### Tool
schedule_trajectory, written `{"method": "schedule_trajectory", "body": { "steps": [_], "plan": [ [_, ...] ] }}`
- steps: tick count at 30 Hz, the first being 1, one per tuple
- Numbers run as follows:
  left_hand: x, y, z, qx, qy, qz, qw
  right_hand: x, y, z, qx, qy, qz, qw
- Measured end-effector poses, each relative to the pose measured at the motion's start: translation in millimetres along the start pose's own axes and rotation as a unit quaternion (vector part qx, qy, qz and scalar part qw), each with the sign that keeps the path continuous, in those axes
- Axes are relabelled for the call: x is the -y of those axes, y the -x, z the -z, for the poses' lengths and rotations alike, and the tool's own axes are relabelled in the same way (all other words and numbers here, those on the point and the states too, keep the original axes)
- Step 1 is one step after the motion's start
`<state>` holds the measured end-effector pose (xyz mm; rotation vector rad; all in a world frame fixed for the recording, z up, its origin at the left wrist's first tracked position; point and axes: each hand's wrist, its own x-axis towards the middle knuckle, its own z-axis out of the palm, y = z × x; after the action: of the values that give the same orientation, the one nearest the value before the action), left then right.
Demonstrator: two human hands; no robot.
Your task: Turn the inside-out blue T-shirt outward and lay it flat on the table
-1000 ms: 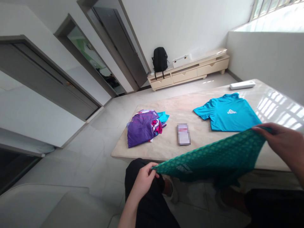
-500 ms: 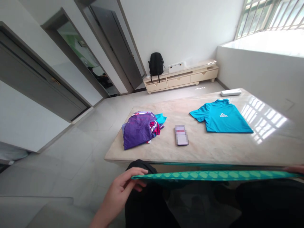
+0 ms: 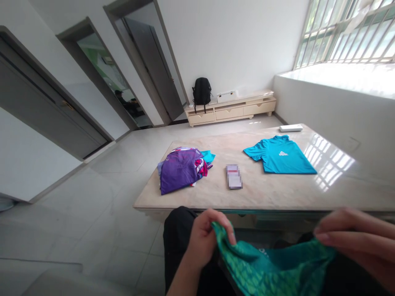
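A green patterned garment (image 3: 271,273) hangs over my lap at the table's near side, its upper edge sagging in the middle. My left hand (image 3: 208,236) pinches its left end between thumb and fingers. At the other end, my right hand (image 3: 354,242) has its fingertips closed on the cloth, slightly blurred. The garment's lower part runs out of view. Beyond it on the marble table (image 3: 200,203) a blue short-sleeved polo shirt (image 3: 285,160) with a white logo lies folded flat. To the left sits a heap of clothes with a purple one (image 3: 179,170) on top.
A pixelated phone-like object (image 3: 234,181) lies mid-table, and a white oblong object (image 3: 290,128) near the far edge. Behind stand a low cabinet (image 3: 230,115) and a black backpack (image 3: 202,91). A person (image 3: 125,102) shows through a doorway.
My hands have come closer together, the left moving right and the right moving left into view. The garment's edge, stretched taut before, now droops between them. The view has shifted slightly.
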<state>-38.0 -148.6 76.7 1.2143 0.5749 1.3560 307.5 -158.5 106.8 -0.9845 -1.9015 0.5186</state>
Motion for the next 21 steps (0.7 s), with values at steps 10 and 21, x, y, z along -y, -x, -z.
{"method": "schedule_trajectory", "body": {
  "steps": [10, 21],
  "plan": [
    [0, 11, -61.1, 0.077, -0.227, 0.004, 0.971, 39, -27, -56, 0.136, -0.153, -0.021, 0.979],
    [19, 9, -62.3, -0.048, -0.276, -0.094, 0.955, 38, -26, -65, 0.077, -0.131, 0.009, 0.988]
  ]
}}
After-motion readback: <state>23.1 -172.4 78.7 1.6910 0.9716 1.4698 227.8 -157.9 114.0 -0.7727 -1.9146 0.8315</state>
